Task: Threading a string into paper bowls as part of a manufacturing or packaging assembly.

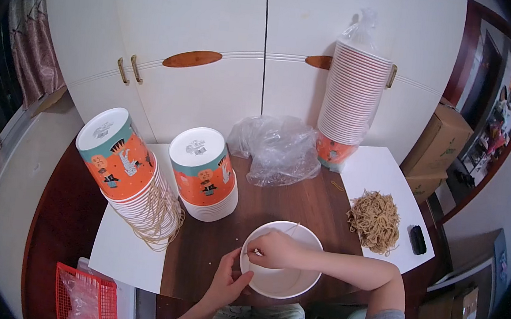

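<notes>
A white paper bucket (277, 283) stands with its open mouth up at the front of the table. My left hand (228, 280) grips its left wall, thumb near the rim and fingers along the outside. My right hand (271, 249) reaches across the mouth, fingers closed in a pinch just inside the left rim. A thin tan cord (295, 227) shows by the far rim behind that hand; the part between my fingertips is mostly hidden. To the right lies a tangled pile of tan cords (374, 221).
Upside-down bucket stacks stand at left, one orange-printed stack (122, 168) hung with cord loops, another (203, 176) beside it. A crumpled clear plastic bag (277, 152) lies behind. A tall wrapped stack (354, 92) and a small black object (417, 240) are at right. A red basket (85, 297) sits lower left.
</notes>
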Motion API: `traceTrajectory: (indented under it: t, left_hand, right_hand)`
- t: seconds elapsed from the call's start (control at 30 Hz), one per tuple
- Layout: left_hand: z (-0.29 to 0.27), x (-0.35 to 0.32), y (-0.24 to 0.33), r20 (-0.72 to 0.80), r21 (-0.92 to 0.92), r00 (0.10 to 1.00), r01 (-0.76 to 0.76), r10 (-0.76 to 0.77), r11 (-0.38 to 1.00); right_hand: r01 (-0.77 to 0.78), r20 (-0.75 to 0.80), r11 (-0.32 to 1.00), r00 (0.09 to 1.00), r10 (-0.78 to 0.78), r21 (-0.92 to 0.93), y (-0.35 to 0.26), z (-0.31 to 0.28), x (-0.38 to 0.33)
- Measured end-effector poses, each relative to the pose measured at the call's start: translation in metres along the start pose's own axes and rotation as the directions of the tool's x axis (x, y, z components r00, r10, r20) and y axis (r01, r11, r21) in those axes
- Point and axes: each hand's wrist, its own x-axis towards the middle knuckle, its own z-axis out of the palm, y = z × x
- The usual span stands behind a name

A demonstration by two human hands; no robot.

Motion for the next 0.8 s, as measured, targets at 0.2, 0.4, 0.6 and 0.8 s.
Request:
traceTrajectory:
  t: [0.2, 0.4, 0.6, 0.8]
  left_hand:
    - [-0.005, 0.002, 0.000, -0.040, -0.028, 0.999, 0.020, -0.021, 0.999]
    - [-0.017, 0.012, 0.003, -0.097, 0.452, 0.951, -0.219, 0.292, 0.865]
    - [-0.016, 0.011, 0.014, -0.117, 0.514, 0.954, -0.180, 0.276, 0.839]
    - [-0.015, 0.008, 0.020, -0.121, 0.522, 0.961, -0.152, 0.249, 0.839]
  right_hand:
    - [0.013, -0.018, 1.000, 1.000, -0.013, 0.007, 0.001, 0.001, 0.001]
    - [-0.003, 0.014, 1.000, 1.000, 0.003, -0.022, 0.002, 0.004, 0.005]
    - [0.027, 0.015, 1.000, 1.000, -0.027, -0.010, 0.002, 0.005, 0.004]
    - [0.037, 0.033, 0.999, 0.999, -0.036, -0.013, -0.004, 0.000, 0.002]
